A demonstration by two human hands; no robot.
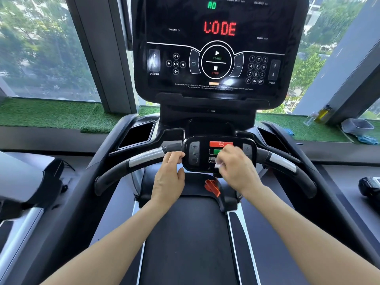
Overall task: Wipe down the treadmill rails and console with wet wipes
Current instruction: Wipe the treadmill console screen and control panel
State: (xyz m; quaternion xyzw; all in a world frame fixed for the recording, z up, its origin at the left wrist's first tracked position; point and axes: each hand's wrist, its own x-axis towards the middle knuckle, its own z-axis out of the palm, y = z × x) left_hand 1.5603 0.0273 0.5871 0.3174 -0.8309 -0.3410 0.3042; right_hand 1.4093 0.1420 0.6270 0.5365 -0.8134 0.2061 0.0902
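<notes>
Wipe (pixel 217 166) inside right grip (pixel 233 167) (blurred).

A strip of artificial turf (pixel 61 116) lines the sill beneath tall windows (pixel 41 48) overlooking green trees (pixel 308 70). At right on the turf stand a yellow-liquid bottle (pixel 323 113), a clear plastic container (pixel 358 125) and blue cloths (pixel 368 139).

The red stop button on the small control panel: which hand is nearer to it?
Right. The right hand is just below the red stop button, fingertips almost touching it; the left hand grips the panel's left edge.
</notes>
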